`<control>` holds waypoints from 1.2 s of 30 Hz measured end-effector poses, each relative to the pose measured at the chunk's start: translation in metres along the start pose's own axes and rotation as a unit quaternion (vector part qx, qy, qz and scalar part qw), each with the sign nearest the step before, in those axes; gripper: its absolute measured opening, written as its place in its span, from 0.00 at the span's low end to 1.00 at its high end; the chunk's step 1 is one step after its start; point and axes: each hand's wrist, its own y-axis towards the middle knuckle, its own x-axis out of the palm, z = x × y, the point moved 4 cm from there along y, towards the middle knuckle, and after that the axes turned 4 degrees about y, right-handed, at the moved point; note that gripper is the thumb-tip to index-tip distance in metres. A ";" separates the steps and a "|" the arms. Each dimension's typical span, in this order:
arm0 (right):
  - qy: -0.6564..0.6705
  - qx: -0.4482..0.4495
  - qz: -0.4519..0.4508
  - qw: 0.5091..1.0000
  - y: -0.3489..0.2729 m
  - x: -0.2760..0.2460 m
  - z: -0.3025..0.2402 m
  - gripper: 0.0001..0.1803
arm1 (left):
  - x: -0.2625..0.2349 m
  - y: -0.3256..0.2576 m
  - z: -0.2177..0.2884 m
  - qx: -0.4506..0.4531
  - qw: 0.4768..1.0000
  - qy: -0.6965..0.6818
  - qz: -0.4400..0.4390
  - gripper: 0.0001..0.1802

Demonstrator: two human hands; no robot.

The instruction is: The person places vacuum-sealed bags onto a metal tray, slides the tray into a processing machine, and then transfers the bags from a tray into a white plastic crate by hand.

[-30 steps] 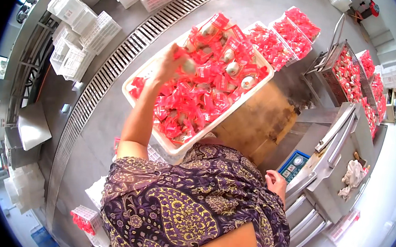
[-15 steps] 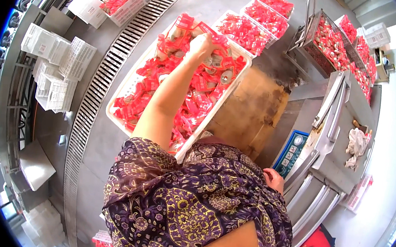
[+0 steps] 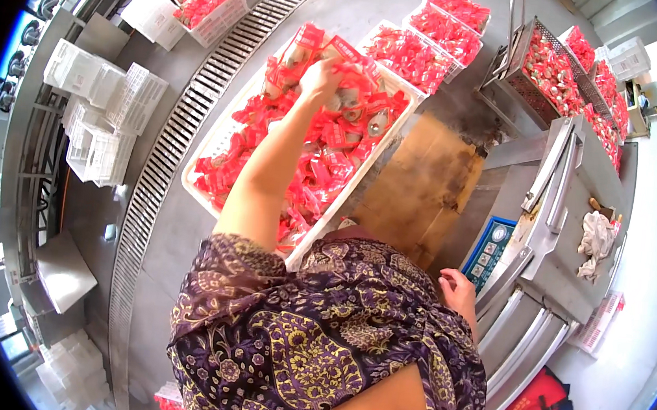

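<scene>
Reaching far forward, the left hand [image 3: 321,78] closes its fingers on a red packet [image 3: 341,62] at the far end of a large white tray [image 3: 201,193] heaped with red packets, which sits on a grey floor. Down at the hip, the right hand [image 3: 459,290] rests with fingers loosely curled and holds nothing, just beside a steel machine [image 3: 556,219] with a blue control panel [image 3: 487,250]. A long metal drain grate [image 3: 165,158] runs along the tray's left side, empty white crates [image 3: 100,108] stand beyond it, a brown cardboard sheet [image 3: 425,187] lies to the tray's right, and more trays of red packets [image 3: 418,52] sit farther off.
</scene>
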 end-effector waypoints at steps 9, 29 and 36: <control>-0.050 0.064 -0.020 0.996 -0.025 0.004 0.031 0.13 | -0.056 -0.045 -0.091 -0.009 0.899 -0.428 0.091 0.12; 0.129 0.012 0.247 0.960 -0.152 -0.061 0.056 0.13 | -0.005 -0.194 0.244 0.225 0.891 -0.340 -0.202 0.12; 0.245 0.090 0.317 0.912 -0.191 -0.066 0.070 0.13 | 0.080 -0.323 0.398 0.395 0.785 -0.240 -0.413 0.10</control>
